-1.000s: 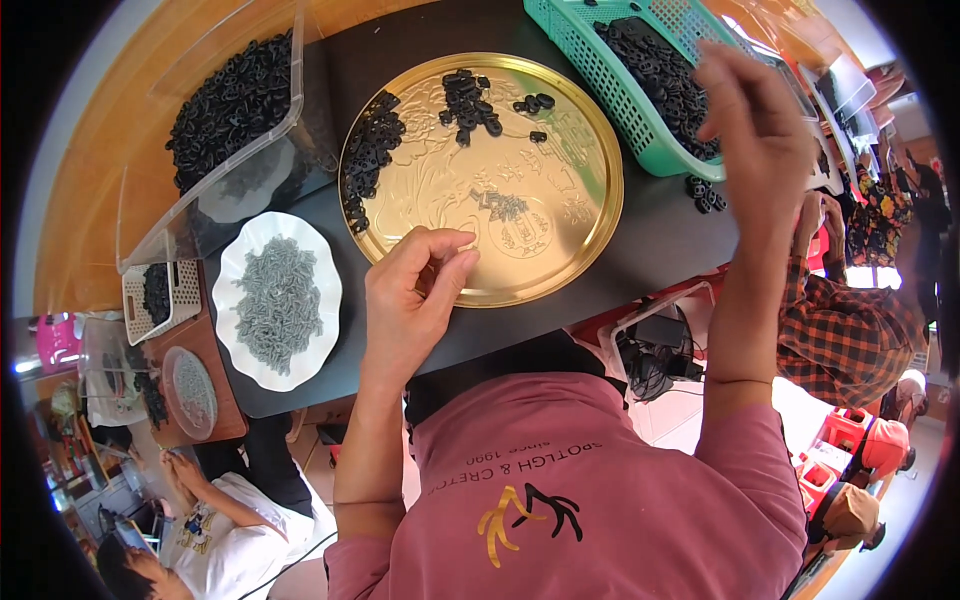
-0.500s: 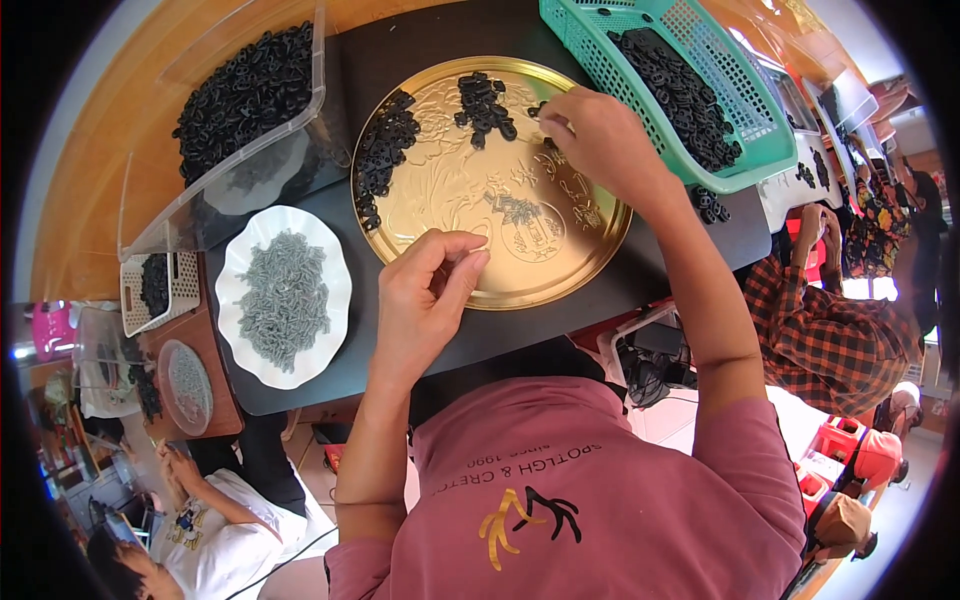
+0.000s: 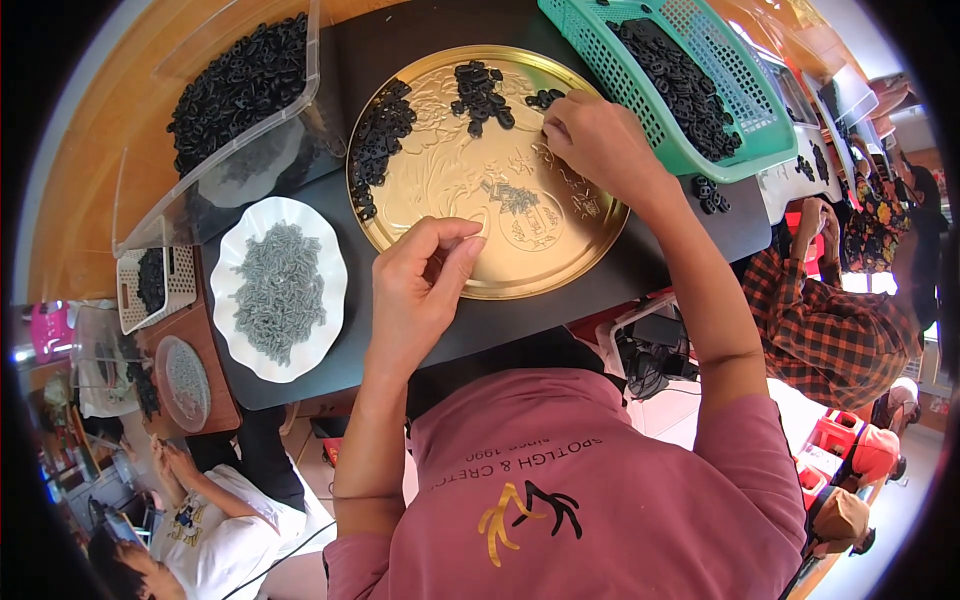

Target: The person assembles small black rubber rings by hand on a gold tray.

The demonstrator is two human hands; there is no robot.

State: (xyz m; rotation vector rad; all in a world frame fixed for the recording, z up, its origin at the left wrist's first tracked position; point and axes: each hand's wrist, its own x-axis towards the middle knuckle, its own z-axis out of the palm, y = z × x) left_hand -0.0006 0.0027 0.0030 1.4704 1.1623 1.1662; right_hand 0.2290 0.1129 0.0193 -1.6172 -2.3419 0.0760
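My left hand (image 3: pixel 420 285) is at the near edge of a round golden tray (image 3: pixel 445 185), thumb and forefinger pinched together; anything between them is too small to make out. Over the tray's right side, my right hand (image 3: pixel 605 145) has its fingers curled closed, and their tips are partly hidden. Just beyond those fingers lie a few small black pieces (image 3: pixel 545 98). More black pieces form a pile (image 3: pixel 482 97) at the tray's far middle and another pile (image 3: pixel 380 140) along its left. Small clear grey rods (image 3: pixel 512 196) sit between my hands.
A white wavy-edged dish (image 3: pixel 228 290) of similar rods stands left of the tray. Behind it is a clear bin (image 3: pixel 312 60) of black pieces. At the far right, a green perforated basket (image 3: pixel 765 150) holds more. People sit on both sides.
My right hand has drawn slightly nearer, uncovering more of the black pieces beyond its fingers. My left hand keeps its pinch. The whole view has shifted slightly.
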